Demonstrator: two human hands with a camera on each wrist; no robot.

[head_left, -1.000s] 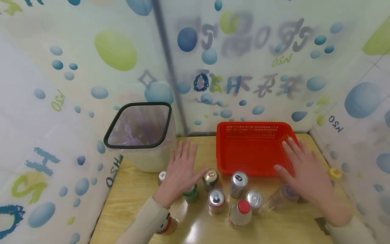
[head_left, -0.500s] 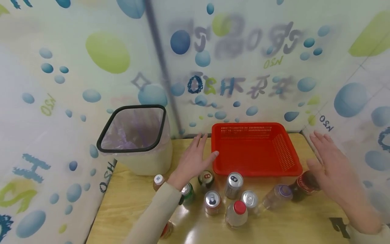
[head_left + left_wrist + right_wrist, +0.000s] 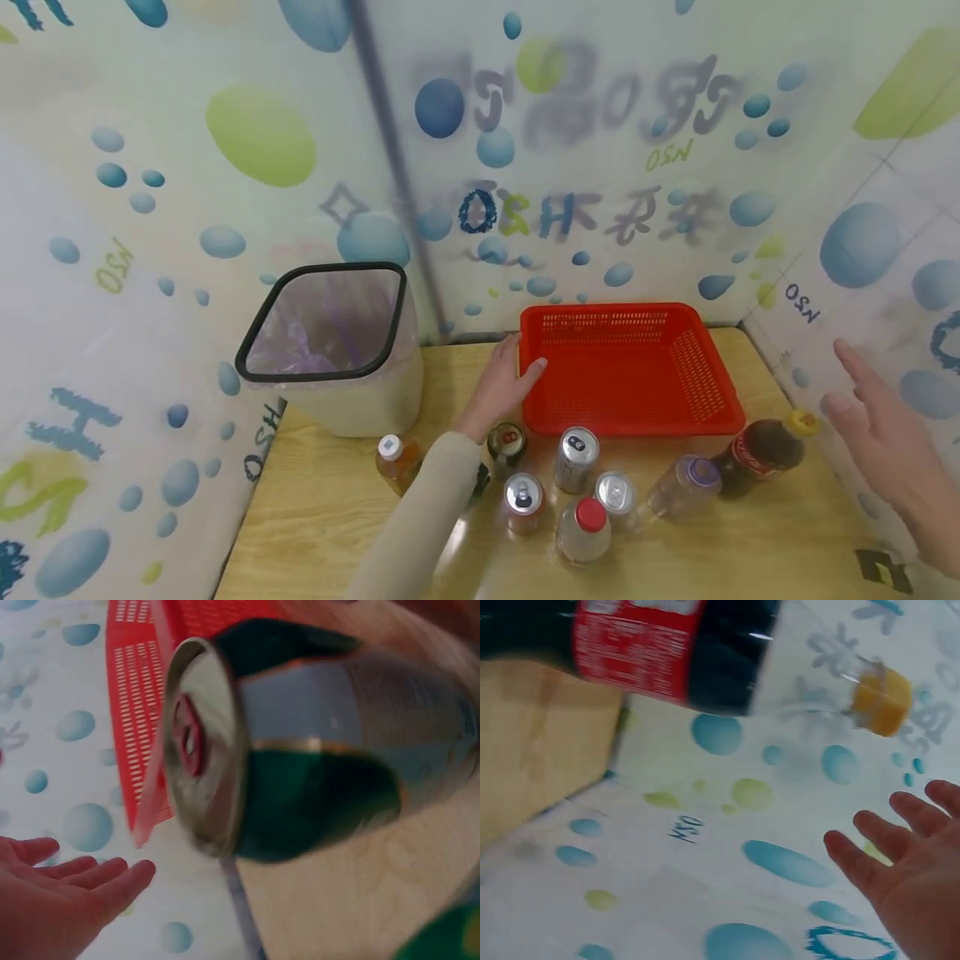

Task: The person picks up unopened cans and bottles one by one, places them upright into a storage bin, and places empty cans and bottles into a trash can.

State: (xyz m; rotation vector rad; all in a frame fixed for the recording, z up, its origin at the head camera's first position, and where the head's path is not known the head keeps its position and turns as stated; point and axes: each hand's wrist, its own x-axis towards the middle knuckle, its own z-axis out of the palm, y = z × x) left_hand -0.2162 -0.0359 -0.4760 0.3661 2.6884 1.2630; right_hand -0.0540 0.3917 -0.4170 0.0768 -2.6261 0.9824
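My left hand [image 3: 497,390] is at the left side of the red plastic basket [image 3: 630,392], fingers extended, thumb over its rim; touching or not, I cannot tell. A can with a red pull tab [image 3: 507,443] stands just beside it and looms green and grey in the left wrist view as a can [image 3: 315,742]. To the right, my right hand [image 3: 892,454] hovers with fingers stretched out beside a cola bottle [image 3: 761,457] with a yellow cap. That cola bottle [image 3: 634,645] crosses the top of the right wrist view. Neither hand holds anything.
A lined bin [image 3: 378,404] stands at the table's back left. Several drinks stand in front of the basket: a silver can [image 3: 576,462], a red-capped bottle [image 3: 583,533], a purple-capped bottle [image 3: 684,487]. A white-capped bottle [image 3: 397,465] is by the bin. Patterned walls enclose the table.
My left hand has moved right, from above the drinks to the basket's left side. My right hand has swung right, away from the basket, uncovering the cola bottle. The view has shifted slightly.
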